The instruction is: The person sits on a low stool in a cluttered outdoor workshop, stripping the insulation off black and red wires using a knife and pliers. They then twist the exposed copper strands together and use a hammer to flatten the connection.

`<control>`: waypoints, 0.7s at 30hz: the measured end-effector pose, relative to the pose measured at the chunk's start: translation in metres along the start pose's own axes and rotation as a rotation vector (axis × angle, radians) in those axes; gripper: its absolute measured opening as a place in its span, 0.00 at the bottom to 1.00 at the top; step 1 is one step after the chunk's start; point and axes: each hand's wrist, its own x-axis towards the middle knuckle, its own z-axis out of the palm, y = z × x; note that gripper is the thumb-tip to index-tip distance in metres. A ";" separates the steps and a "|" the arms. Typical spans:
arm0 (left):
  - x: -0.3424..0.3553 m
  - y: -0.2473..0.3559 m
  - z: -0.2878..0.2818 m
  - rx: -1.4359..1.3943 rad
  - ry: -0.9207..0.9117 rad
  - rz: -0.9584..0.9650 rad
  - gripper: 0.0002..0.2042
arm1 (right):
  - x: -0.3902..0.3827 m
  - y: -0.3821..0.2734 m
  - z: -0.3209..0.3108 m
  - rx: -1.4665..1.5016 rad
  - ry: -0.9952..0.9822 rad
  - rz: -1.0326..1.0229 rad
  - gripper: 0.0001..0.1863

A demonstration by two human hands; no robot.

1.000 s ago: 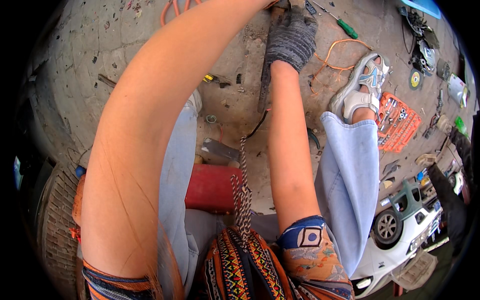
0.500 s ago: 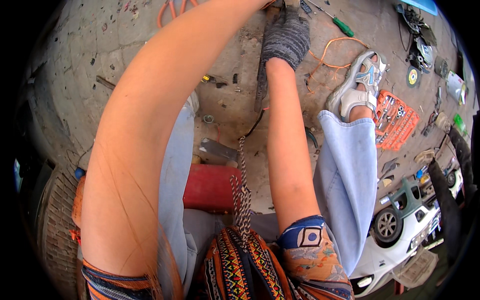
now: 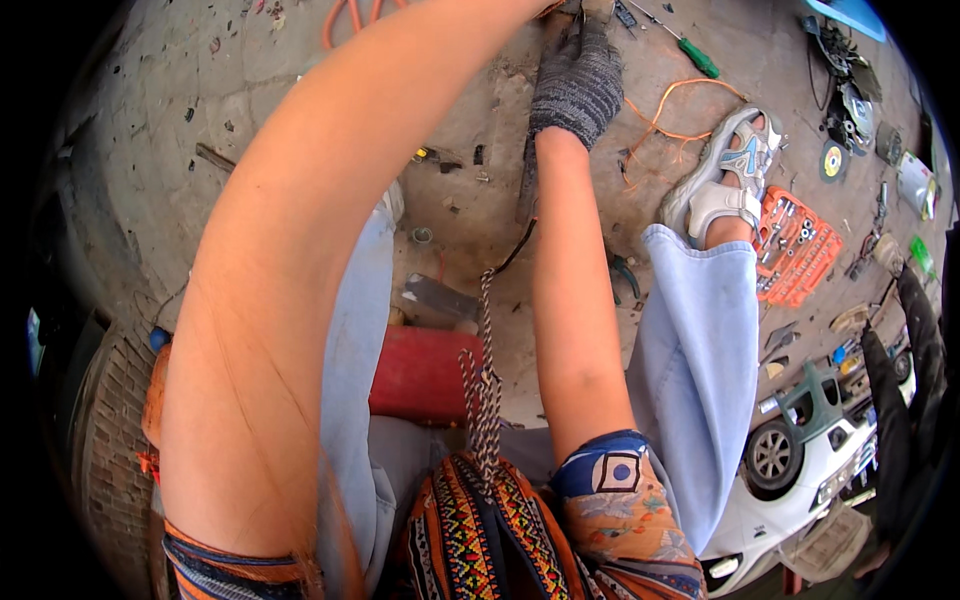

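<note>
My left hand (image 3: 550,6) reaches the top edge, its fingers too hidden to read. Beside it, my right hand (image 3: 580,85), in a grey knit glove, bends its fingers over a dark object at the upper end of a long dark metal piece (image 3: 528,185); what exactly it grips is hidden. A green-handled screwdriver (image 3: 697,57) and a small black part (image 3: 624,14) lie just right of the hands. An orange wire (image 3: 668,134) loops below them, and red-orange cables (image 3: 335,25) lie to the left. A braided cord (image 3: 485,330) hangs from my patterned bag (image 3: 490,520).
My sandalled foot (image 3: 725,175) is beside an orange socket case (image 3: 795,250). A red box (image 3: 420,375) sits between my legs. Metal parts (image 3: 850,110), a blue basin (image 3: 855,12), a white car (image 3: 775,510) and another person's dark-trousered legs (image 3: 890,400) are at the right.
My gloved right hand and forearm have shifted slightly, the glove a little lower than a second ago. The other person's legs at the right have moved. My left arm stays nearly still.
</note>
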 end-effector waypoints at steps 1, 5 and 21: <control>-0.002 0.001 -0.002 -0.016 -0.001 -0.013 0.11 | 0.001 0.001 0.001 0.011 0.002 0.000 0.18; -0.001 -0.003 -0.019 -0.204 -0.215 0.020 0.15 | 0.003 0.012 0.008 -0.009 -0.006 -0.014 0.18; 0.013 -0.006 -0.009 0.060 -0.243 0.046 0.18 | 0.012 0.003 0.005 -0.062 -0.117 0.042 0.23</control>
